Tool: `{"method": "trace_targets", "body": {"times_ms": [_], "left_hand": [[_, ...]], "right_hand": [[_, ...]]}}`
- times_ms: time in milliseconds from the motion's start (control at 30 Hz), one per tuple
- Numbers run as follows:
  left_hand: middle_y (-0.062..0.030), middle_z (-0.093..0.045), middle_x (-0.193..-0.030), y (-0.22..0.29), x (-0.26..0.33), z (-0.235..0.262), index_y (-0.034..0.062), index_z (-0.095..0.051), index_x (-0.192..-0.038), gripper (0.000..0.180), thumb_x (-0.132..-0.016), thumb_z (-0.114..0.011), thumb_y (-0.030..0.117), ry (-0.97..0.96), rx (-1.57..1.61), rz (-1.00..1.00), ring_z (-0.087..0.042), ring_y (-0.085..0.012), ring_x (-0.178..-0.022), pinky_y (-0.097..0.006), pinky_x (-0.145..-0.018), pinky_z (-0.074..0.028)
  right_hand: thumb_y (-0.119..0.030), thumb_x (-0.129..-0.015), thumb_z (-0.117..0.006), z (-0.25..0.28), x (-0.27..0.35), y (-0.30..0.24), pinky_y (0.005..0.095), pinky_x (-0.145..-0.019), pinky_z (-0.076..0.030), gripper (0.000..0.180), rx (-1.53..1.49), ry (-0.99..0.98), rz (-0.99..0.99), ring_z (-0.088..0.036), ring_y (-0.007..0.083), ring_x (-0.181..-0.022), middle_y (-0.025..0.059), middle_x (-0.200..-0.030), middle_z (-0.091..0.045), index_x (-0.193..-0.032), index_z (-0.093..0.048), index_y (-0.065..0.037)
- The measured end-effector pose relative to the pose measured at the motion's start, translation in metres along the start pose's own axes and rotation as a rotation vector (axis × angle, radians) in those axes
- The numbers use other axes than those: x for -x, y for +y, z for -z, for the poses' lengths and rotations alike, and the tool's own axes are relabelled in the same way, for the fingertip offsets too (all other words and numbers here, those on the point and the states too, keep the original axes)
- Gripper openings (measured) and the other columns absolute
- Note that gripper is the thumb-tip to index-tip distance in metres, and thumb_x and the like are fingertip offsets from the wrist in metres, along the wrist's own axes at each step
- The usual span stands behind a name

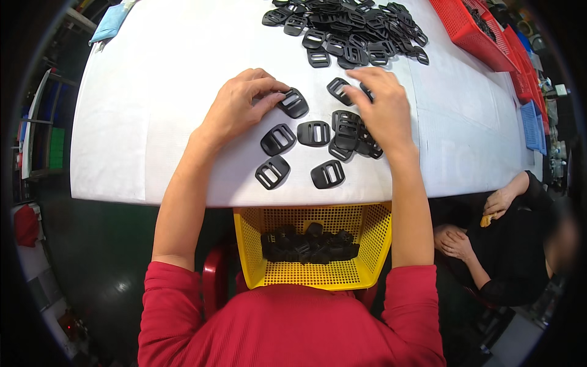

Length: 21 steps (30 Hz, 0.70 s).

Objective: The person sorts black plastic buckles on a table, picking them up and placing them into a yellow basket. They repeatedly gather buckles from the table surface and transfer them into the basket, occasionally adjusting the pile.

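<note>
My left hand (243,103) pinches the edge of a black plastic slide buckle (298,108) between thumb and fingers, just above the white tabletop. To its right, my right hand (384,104) is slightly blurred, with thumb and fingers apart. Its thumb is close beside another buckle (335,96); one more dark piece shows partly behind its fingers. Between and below the hands lie several loose buckles (313,133), and a small overlapping cluster (347,129) sits under the right wrist. Each is rounded, with slots across the middle.
A large heap of black buckles (351,30) covers the far table. Below the near edge, a yellow basket (247,244) contains dark pieces. Red baskets (455,27) and a blue basket (531,125) line the right side. A seated person (513,244) holds something yellowish at right.
</note>
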State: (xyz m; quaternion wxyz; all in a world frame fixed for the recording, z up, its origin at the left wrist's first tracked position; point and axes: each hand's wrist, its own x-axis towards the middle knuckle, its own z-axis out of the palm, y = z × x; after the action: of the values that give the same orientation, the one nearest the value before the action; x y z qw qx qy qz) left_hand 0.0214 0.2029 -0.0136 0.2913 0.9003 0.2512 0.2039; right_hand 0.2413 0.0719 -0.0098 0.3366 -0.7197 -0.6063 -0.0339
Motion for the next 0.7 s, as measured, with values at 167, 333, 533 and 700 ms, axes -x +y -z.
{"method": "trace_targets", "body": {"times_ms": [167, 333, 533, 700], "left_hand": [[-0.0093, -0.066, -0.094, 0.004, 0.002, 0.006, 0.0058, -0.073, -0.103, 0.019, -0.086, -0.066, 0.009, 0.021, -0.014, 0.017, -0.063, -0.0219, -0.084, -0.032, -0.076, -0.052], [-0.0132, -0.067, -0.093, 0.006, 0.001, 0.009, 0.0022, -0.072, -0.097, 0.014, -0.085, -0.064, 0.005, 0.059, -0.005, -0.042, -0.064, -0.0270, -0.086, -0.035, -0.079, -0.051], [-0.0109, -0.067, -0.093, 0.000, -0.005, 0.001, 0.0063, -0.073, -0.098, 0.016, -0.083, -0.067, 0.006, 0.036, 0.035, 0.002, -0.064, -0.0264, -0.089, -0.034, -0.078, -0.052], [-0.0090, -0.065, -0.089, 0.005, 0.000, 0.006, 0.0082, -0.073, -0.098, 0.014, -0.085, -0.067, 0.008, 0.062, 0.003, 0.008, -0.063, -0.0257, -0.083, -0.034, -0.073, -0.052]], "right_hand": [[-0.012, -0.083, -0.067, 0.020, 0.016, -0.002, 0.0373, -0.082, -0.048, 0.015, -0.087, 0.079, -0.069, -0.061, 0.0287, -0.092, 0.0081, -0.096, -0.069, -0.097, -0.072, -0.007], [-0.018, -0.079, -0.073, 0.014, 0.005, -0.003, 0.0388, -0.085, -0.045, 0.028, 0.000, -0.063, -0.022, -0.057, 0.0280, -0.097, 0.0076, -0.100, -0.066, -0.104, -0.070, -0.008], [-0.018, -0.073, -0.079, 0.000, -0.010, 0.008, 0.0400, -0.088, -0.044, 0.044, 0.032, -0.300, -0.090, -0.056, 0.0271, -0.100, 0.0076, -0.097, -0.062, -0.114, -0.066, -0.011], [-0.014, -0.078, -0.074, -0.008, 0.000, 0.014, 0.0389, -0.077, -0.048, 0.036, -0.156, -0.104, 0.082, -0.061, 0.0292, -0.086, 0.0104, -0.092, -0.064, -0.112, -0.064, -0.009]]}}
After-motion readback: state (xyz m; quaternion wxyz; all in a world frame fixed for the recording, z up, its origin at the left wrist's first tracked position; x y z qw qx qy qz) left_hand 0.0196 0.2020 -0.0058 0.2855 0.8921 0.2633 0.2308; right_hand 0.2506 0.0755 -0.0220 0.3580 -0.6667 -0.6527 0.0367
